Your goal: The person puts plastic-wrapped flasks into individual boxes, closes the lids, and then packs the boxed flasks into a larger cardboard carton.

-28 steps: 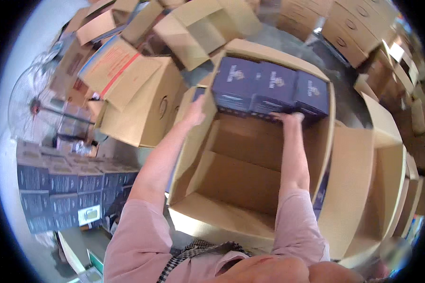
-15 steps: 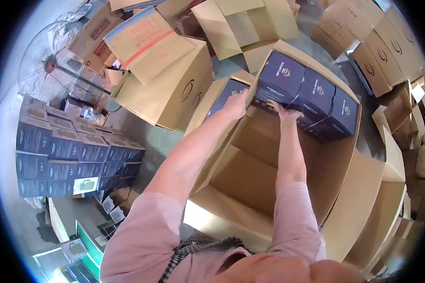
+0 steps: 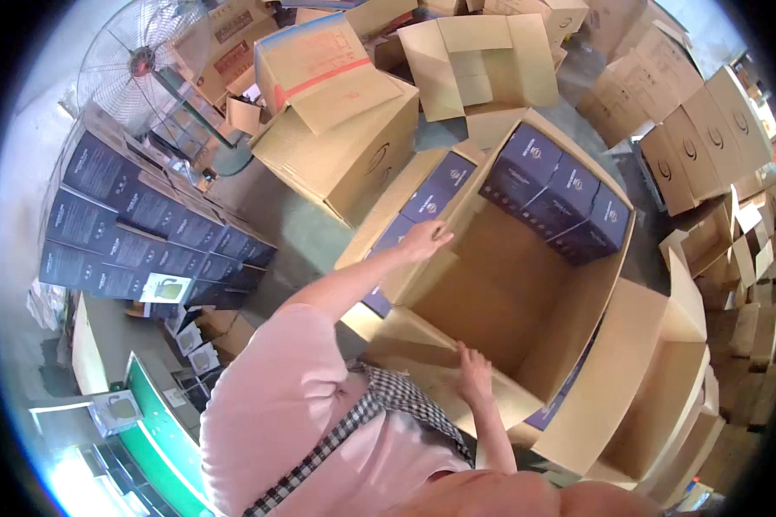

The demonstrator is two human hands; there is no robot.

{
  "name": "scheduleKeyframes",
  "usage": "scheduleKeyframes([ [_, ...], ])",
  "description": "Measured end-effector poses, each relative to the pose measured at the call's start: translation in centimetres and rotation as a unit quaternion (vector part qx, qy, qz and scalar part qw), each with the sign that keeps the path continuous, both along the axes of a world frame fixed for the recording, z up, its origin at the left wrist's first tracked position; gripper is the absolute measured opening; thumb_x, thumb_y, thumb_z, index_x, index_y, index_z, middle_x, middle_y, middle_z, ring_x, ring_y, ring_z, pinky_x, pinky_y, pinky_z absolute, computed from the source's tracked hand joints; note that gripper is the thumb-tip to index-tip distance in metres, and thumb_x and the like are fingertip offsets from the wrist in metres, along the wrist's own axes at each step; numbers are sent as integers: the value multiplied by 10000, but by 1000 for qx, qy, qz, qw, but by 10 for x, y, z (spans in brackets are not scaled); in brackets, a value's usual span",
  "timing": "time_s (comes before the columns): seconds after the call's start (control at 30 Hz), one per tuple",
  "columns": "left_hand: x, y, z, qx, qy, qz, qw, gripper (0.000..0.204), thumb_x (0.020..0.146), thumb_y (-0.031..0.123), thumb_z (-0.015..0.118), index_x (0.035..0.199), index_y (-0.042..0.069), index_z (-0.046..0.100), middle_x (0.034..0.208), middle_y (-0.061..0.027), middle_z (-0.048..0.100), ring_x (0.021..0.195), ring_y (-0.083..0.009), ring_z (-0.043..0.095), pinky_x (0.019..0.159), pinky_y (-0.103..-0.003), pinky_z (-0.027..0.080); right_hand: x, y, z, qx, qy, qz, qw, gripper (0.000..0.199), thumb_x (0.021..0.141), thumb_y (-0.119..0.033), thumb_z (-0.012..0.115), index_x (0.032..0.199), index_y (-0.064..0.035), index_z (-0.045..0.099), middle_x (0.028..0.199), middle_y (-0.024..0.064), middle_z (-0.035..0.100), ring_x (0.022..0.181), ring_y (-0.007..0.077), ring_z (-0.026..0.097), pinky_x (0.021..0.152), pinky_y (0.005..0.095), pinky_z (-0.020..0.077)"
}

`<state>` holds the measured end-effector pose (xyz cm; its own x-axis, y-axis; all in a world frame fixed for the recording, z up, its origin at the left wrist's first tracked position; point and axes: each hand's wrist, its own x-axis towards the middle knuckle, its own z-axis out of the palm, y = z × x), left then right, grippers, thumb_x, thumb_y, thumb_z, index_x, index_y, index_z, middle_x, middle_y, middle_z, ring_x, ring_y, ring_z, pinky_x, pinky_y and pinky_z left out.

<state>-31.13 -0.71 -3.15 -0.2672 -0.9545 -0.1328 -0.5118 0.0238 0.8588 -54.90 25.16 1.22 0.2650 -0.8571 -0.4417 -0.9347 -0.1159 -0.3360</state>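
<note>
A large open cardboard carton stands in front of me. Along its far end sits a row of dark blue boxes, upright and side by side. My left hand is closed over the upper edge of the carton's left wall. At the near wall, my right hand grips the top rim, its fingers over the inside. Left of this carton, a second open carton holds more dark blue boxes, partly covered by my left forearm.
Stacked dark boxes and a standing fan are on the left. Closed cartons sit beyond, with an open carton at the back. Opened cartons crowd the right, and a carton stack stands far right.
My right hand has left the dark blue boxes and come back to the carton's near rim. My left hand has moved nearer along the left wall. The whole view has shifted.
</note>
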Motion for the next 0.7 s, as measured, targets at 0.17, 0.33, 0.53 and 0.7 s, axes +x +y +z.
scheduleKeyframes([
  [0.17, 118, 137, 8, 83, -1, 76, 994, 318, 916, 305, 629, 1071, 28, 656, 1019, -159, 699, 975, -273, 675, 832, -412, 517, 25, 12, -52, -128, 54, -65, 988, 509, 709, -289, 800, 1115, -88, 568, 1077, 93, 580, 1096, 307, 537, 945, 513, 404],
  [0.33, 233, 225, -26, 182, -202, 5, 962, 329, 857, 270, 660, 1063, 14, 654, 998, -207, 684, 974, -376, 645, 844, -442, 511, 53, 14, -20, -164, 23, -172, 971, 551, 730, -163, 775, 1234, -69, 576, 1199, 146, 588, 1161, 316, 535, 1004, 482, 388],
  [0.53, 325, 209, -55, 216, -160, 100, 958, 391, 842, 280, 673, 1124, 10, 639, 1001, -232, 678, 994, -398, 639, 887, -445, 502, 204, -59, 52, -232, -284, -286, 885, 413, 856, -33, 664, 1253, -25, 550, 1147, 152, 620, 1084, 266, 607, 925, 358, 490],
  [0.7, 434, 120, -91, 161, -82, 204, 962, 453, 843, 362, 686, 1144, 26, 652, 998, -166, 714, 950, -273, 692, 825, -379, 531, 415, -218, -22, 103, -615, -284, 728, 267, 953, -106, 583, 1183, 26, 550, 1093, 97, 633, 1035, 196, 622, 939, 348, 490],
])
